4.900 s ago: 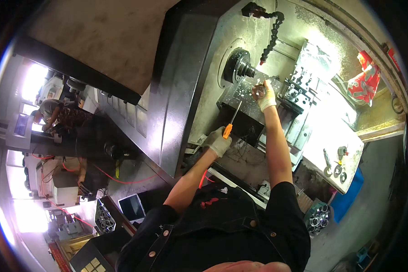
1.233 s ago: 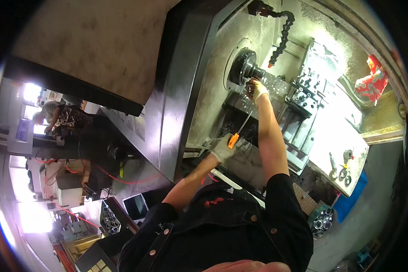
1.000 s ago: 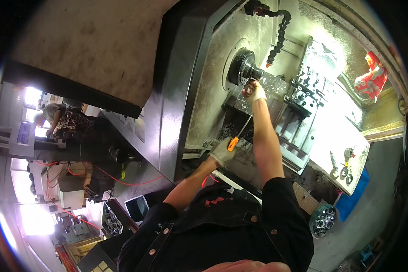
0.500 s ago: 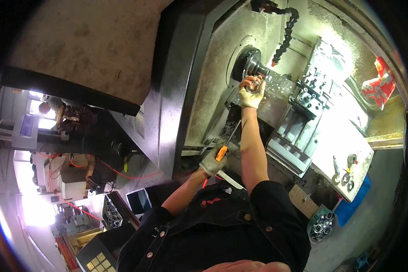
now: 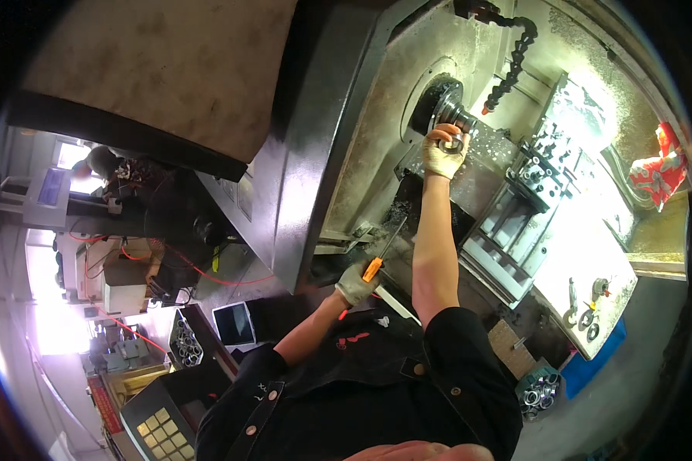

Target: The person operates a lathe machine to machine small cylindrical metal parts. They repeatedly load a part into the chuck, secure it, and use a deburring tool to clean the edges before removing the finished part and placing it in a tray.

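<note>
I have the metal ring (image 5: 453, 144) up in the right hand (image 5: 444, 155), its gloved palm toward me and the fingers curled round the rim. It sits right beside the nose of the dark stepped spindle (image 5: 443, 105); whether ring and spindle touch, I cannot tell from here. The left hand (image 5: 355, 285), gloved too, is lower and well apart from the ring — its fingers are closed round the orange handle of a screwdriver (image 5: 373, 269), with the shaft slanting up and to the right.

Above the spindle I see a black jointed hose (image 5: 518, 58) with a red tip, and to the right of the ring stands a tool block (image 5: 540, 175). Further right, a pale, brightly lit machine surface (image 5: 580, 265) carries some loose rings and small tools near its lower corner. A red-and-white packet (image 5: 660, 170) rests by the far wall. Below that surface I make out a tub (image 5: 544, 367) heaped with metal rings, next to a blue sheet (image 5: 597, 364).

Off to the left, past the dark machine door (image 5: 311, 146), there's a dark-screened device (image 5: 234, 323), a red line (image 5: 221, 281) trailing across the floor — and another person (image 5: 134, 175) bending forward near the bright windows.
</note>
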Tool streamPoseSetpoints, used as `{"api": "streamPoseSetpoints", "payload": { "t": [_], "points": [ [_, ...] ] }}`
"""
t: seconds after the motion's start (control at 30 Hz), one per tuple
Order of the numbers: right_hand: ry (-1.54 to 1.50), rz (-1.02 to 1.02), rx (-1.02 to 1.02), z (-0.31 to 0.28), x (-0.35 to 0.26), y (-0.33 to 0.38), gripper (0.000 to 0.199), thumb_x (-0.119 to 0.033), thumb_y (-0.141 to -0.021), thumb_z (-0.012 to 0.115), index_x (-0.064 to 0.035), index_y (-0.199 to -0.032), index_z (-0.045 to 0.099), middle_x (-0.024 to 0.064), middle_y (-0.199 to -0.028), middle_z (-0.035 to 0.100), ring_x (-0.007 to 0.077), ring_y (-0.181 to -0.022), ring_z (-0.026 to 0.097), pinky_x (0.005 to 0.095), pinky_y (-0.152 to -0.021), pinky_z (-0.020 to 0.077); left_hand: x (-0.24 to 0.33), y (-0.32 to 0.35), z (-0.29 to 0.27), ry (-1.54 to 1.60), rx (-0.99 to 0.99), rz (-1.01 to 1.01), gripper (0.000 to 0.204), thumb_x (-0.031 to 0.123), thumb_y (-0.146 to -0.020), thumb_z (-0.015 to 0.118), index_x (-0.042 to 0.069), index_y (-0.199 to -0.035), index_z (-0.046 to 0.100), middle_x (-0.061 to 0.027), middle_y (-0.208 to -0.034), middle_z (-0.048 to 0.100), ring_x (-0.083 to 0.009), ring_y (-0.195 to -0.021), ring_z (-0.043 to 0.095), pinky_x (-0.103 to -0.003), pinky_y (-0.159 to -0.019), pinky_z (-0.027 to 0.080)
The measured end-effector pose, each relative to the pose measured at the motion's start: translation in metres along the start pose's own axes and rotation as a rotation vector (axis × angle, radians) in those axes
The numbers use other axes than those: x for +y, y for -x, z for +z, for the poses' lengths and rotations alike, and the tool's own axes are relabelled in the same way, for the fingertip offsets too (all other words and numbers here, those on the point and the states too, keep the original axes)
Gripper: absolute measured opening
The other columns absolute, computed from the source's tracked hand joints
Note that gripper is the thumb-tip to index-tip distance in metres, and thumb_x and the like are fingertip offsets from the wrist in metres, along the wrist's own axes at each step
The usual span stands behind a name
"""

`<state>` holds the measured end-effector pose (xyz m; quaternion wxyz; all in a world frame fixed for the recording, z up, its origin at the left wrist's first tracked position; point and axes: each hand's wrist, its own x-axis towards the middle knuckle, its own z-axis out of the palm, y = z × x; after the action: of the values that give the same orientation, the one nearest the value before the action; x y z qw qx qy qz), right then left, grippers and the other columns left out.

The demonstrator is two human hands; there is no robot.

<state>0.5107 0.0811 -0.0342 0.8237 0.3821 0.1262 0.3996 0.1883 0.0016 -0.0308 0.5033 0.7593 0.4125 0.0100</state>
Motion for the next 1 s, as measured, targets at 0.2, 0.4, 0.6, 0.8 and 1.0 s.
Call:
{"api": "streamPoseSetpoints", "payload": {
  "t": [0.2,0.4,0.6,0.8,1.0],
  "points": [
    [0.138,-0.098,0.290,0.009,-0.004,0.014,0.035,-0.040,-0.084,0.050,-0.0083,-0.070,0.053,0.0031,-0.061,0.052,0.0178,-0.066,0.056,0.0300,-0.048,0.0431,0.002,-0.002,0.007,-0.064,0.038,0.186,0.029,0.013,-0.071,0.059,0.002,-0.098,0.058,-0.0169,-0.080,0.061,-0.0295,-0.075,0.061,-0.036,-0.067,0.047],
    [0.545,0.073,0.517,-0.026,0.000,0.104,0.026,-0.039,-0.079,0.060,-0.0134,-0.076,0.057,0.0001,-0.051,0.047,0.0207,-0.062,0.056,0.0323,-0.044,0.0439,0.001,0.006,0.001,0.049,-0.037,0.219,0.028,0.011,-0.075,0.060,0.003,-0.102,0.056,-0.0060,-0.081,0.060,-0.0127,-0.073,0.056,-0.028,-0.067,0.046],
    [1.848,-0.086,0.643,0.005,-0.048,0.079,0.048,-0.035,-0.083,0.057,-0.0218,-0.126,0.040,0.0035,-0.077,0.057,0.0205,-0.065,0.056,0.0362,-0.047,0.0466,-0.013,0.017,0.005,0.146,-0.051,0.206,0.032,0.014,-0.075,0.060,0.000,-0.103,0.053,-0.0078,-0.074,0.057,-0.0111,-0.067,0.052,-0.028,-0.062,0.045],
    [2.026,-0.252,0.591,0.059,-0.062,0.009,0.075,-0.030,-0.079,0.063,-0.0231,-0.139,0.018,0.0098,-0.105,0.055,0.0160,-0.060,0.052,0.0334,-0.043,0.0470,0.026,0.017,-0.007,-0.015,0.035,0.328,0.027,0.015,-0.076,0.058,0.004,-0.100,0.054,-0.0076,-0.072,0.057,-0.0167,-0.064,0.054,-0.030,-0.062,0.045],
    [2.331,-0.146,0.363,0.060,-0.078,-0.019,0.051,-0.029,-0.078,0.066,-0.0188,-0.123,0.045,0.0051,-0.091,0.061,0.0160,-0.066,0.055,0.0372,-0.054,0.0473,0.053,0.006,-0.006,0.146,0.108,0.318,0.025,0.015,-0.076,0.056,0.005,-0.098,0.054,-0.0119,-0.073,0.058,-0.0234,-0.066,0.057,-0.032,-0.062,0.045]
  ]
}}
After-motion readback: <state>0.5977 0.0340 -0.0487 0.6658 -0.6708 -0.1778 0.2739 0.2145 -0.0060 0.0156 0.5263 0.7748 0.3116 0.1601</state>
